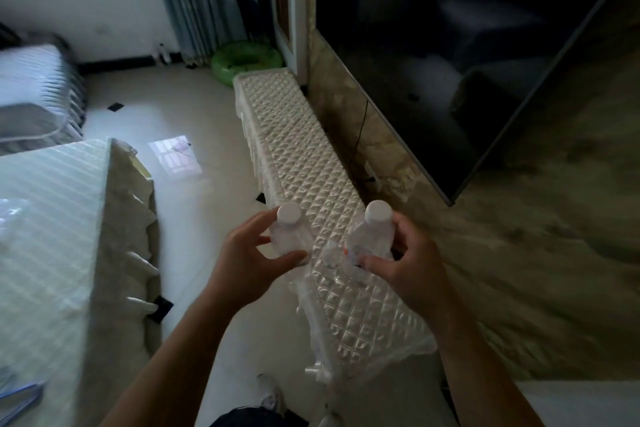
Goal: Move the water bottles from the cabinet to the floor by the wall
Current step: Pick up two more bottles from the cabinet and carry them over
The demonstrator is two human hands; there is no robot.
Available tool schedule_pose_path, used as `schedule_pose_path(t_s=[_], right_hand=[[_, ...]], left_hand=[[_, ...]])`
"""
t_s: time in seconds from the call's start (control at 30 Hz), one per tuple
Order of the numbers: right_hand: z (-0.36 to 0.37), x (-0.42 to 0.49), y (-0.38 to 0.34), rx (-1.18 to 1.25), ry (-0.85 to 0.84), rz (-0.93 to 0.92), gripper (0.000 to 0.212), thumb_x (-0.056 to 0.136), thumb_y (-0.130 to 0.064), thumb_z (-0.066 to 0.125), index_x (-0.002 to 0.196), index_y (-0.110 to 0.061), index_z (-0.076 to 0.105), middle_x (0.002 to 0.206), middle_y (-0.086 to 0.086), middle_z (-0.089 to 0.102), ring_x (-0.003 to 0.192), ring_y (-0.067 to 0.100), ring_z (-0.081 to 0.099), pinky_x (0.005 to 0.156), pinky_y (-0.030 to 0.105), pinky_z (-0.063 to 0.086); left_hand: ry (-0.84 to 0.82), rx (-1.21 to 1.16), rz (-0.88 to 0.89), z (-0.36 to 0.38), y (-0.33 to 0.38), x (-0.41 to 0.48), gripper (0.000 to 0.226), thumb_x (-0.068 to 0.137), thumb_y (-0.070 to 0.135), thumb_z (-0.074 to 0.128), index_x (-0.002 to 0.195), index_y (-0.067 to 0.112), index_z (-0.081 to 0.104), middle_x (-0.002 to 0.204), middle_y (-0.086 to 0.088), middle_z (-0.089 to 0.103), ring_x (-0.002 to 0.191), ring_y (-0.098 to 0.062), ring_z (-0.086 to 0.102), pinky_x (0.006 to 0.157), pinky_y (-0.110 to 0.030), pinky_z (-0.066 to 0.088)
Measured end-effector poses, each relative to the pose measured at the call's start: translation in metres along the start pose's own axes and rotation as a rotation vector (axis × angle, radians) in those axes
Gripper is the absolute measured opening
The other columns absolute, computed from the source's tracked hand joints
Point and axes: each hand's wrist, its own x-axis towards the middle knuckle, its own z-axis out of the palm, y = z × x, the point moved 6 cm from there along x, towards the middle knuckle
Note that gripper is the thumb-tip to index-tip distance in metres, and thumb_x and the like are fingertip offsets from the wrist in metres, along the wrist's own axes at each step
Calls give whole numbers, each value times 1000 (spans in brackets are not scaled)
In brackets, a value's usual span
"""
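Observation:
Two clear water bottles with white caps are over the near part of a long white quilted cabinet. My left hand grips the left bottle at the cabinet's front edge, thumb and fingers curled round its body. My right hand grips the right bottle, which has a little orange on its label. Between them a third, smaller-looking bottle stands on the cabinet top, blurred. I cannot tell whether the held bottles touch the cabinet.
A large dark TV hangs on the marble wall right of the cabinet. A bed with a pale cover fills the left. A green ring and one small bottle sit on the tiled floor by the far wall and curtain.

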Motion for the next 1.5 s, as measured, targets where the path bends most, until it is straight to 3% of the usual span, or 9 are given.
schedule_pose_path(t_s=[0.3,0.53,0.73,0.87,1.0,1.5], right_hand=[[69,32,-50,-15,-99,-96,72,64,-33,88,122,-48,50,117,-20,63,108,0,60,92,35,55],[171,74,-98,-54,-199,-160,72,62,-35,89,125,-39,54,114,-18,66,104,2,63,89,36,57],[254,110,-136,-52,-225,-190,68,64,-31,89,124,-34,56,112,-16,67,100,0,64,86,33,58],[292,137,-151,-39,-247,-189,67,63,-30,89,122,-31,58,111,-10,69,102,7,66,87,40,57],[318,166,-161,-51,-258,-197,65,64,-33,88,121,-33,58,111,-10,68,103,8,65,86,41,57],[351,340,-176,7,-303,-142,60,65,-23,88,118,-30,61,105,-9,71,96,6,68,83,36,58]], left_hand=[[148,-21,-60,-78,-24,-8,62,56,54,82,113,57,57,113,31,64,104,-1,63,81,-24,56],[239,-6,-127,-171,-82,-6,65,58,57,80,118,47,58,115,17,66,106,-8,64,84,-36,58],[252,21,-142,-244,-133,12,72,58,53,80,123,30,60,116,13,67,104,-10,65,82,-25,57],[286,22,-153,-279,-157,31,73,56,45,83,122,23,62,114,12,68,104,-7,64,77,-9,50],[292,34,-156,-300,-180,53,71,58,31,89,123,25,61,115,9,68,104,-7,64,79,-11,51],[311,44,-217,-326,-253,212,70,61,23,88,125,24,60,113,18,64,102,5,61,75,-8,50]])
